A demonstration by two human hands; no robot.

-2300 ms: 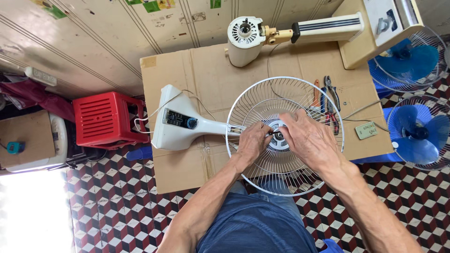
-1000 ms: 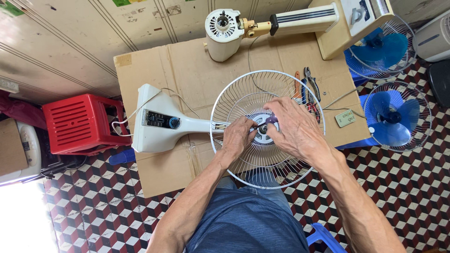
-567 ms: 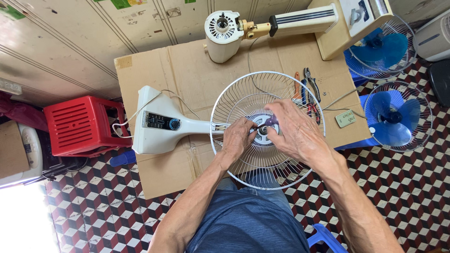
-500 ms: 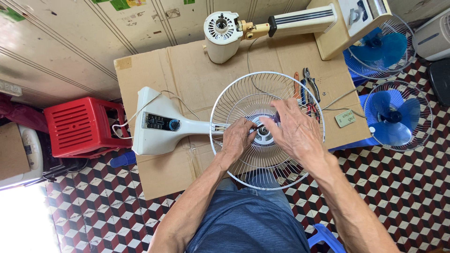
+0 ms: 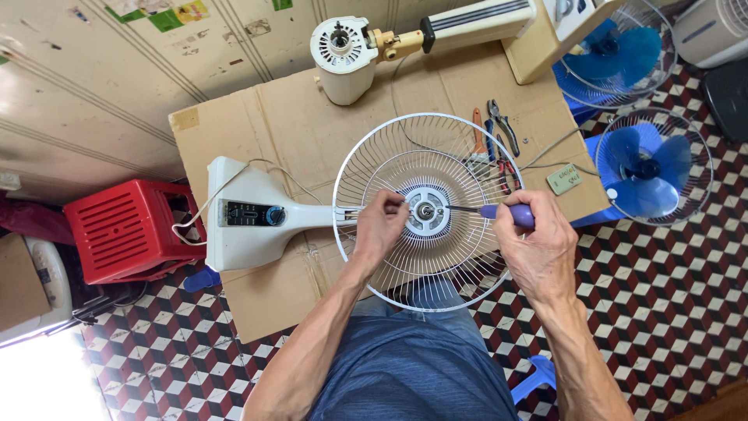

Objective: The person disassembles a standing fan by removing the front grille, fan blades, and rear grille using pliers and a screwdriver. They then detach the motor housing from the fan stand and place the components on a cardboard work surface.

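Two bare hands work at the hub of a round white wire fan guard (image 5: 428, 269) that lies flat on a brown cardboard sheet (image 5: 296, 129), its near rim hanging over the person's lap. The right hand (image 5: 538, 249) is clenched around a purple-handled screwdriver (image 5: 508, 213), whose thin metal shaft runs level to the left and ends at the white plastic hub (image 5: 425, 210) in the guard's centre. The left hand (image 5: 379, 230) rests on the wires just left of the hub, fingers curled and pinching at its edge; whether it holds anything small cannot be told.

The guard is joined on its left to a white fan base with a dark control panel (image 5: 249, 214), which lies on the cardboard with a white cord looped beside it. Past the far rim lie pliers and other small hand tools (image 5: 499, 136). Farther off on the cardboard stands a white fan motor housing on a cream pole (image 5: 343, 51). Left of the cardboard sits a red slatted plastic stool (image 5: 125, 230); to the right stand two blue-bladed fans (image 5: 643, 164) on the chequered tile floor (image 5: 670, 296).
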